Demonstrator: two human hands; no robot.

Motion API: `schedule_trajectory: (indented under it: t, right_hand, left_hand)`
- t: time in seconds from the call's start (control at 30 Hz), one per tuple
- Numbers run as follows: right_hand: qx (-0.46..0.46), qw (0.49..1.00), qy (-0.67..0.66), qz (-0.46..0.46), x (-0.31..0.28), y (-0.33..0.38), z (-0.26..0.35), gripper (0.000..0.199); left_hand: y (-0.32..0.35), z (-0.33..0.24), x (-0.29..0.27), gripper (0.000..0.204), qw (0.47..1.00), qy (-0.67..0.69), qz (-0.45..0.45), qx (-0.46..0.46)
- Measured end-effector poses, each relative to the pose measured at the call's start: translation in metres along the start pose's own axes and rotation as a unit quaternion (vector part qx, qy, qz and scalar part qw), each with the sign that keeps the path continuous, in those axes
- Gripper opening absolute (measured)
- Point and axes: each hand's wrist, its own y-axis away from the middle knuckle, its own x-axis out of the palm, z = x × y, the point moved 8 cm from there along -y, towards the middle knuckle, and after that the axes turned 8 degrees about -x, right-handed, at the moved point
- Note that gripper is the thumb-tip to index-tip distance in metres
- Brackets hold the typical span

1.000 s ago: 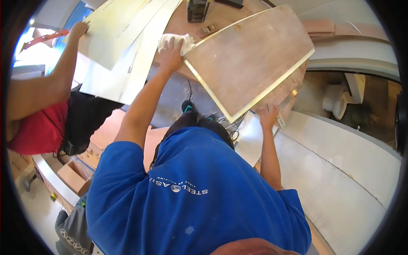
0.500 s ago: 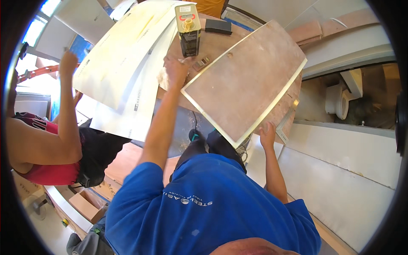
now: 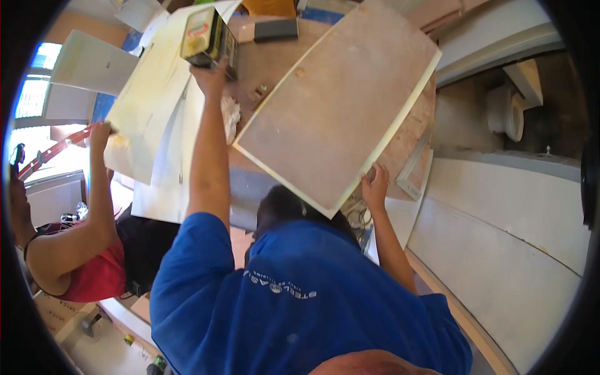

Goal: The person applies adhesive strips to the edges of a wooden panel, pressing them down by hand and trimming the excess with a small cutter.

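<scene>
A tall dark rectangular metal can (image 3: 224, 45) with a yellowish top leans to the left, partly over pale sheets. Wrapped against its lower side is my left hand (image 3: 211, 80), the fingers partly hidden behind it. A flat brownish panel (image 3: 340, 103) with pale edges lies slantwise on the round-edged work table (image 3: 409, 140). Beside the panel's near right edge is my right hand (image 3: 375, 186), its fingers loosely bent and apart, with nothing visible in them. Crumpled white plastic (image 3: 230, 119) lies beside my left forearm.
Large pale sheets (image 3: 147, 103) spread across the left, with a co-worker's hand (image 3: 100, 134) at their edge. A black box (image 3: 275, 30) and a small metal piece (image 3: 257, 94) are on the table. White panels (image 3: 500, 219) lie at right, below a doorway showing a toilet (image 3: 505, 112).
My left hand has gone from the crumpled plastic to the can, which has shifted left and tilted. The co-worker's hand has lowered to the sheets. The whole view has turned slightly.
</scene>
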Motion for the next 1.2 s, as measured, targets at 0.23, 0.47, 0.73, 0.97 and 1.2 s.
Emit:
schedule_trajectory:
  t: [0.23, 0.47, 0.73, 0.97, 1.2]
  right_hand:
    - [0.034, 0.999, -0.015, -0.037, 0.008, -0.011, -0.007, 0.053]
    - [0.184, 0.968, -0.054, -0.164, -0.021, -0.054, -0.030, 0.051]
    - [0.231, 0.946, 0.128, -0.189, -0.071, 0.013, -0.083, 0.064]
    - [0.149, 0.967, 0.198, -0.068, -0.096, 0.023, -0.107, 0.080]
    - [-0.014, 0.987, 0.148, -0.061, -0.098, 0.044, -0.107, 0.056]
  left_hand:
    - [0.089, 0.020, 0.001, 0.050, 0.978, -0.160, 0.109, 0.079]
    - [0.215, -0.051, 0.009, 0.055, 0.930, -0.269, 0.219, 0.119]
    - [0.253, -0.059, 0.046, 0.065, 0.846, -0.303, 0.393, 0.193]
    - [0.259, -0.037, 0.055, 0.069, 0.808, -0.328, 0.413, 0.261]
    - [0.246, -0.028, 0.055, 0.069, 0.752, -0.425, 0.415, 0.287]
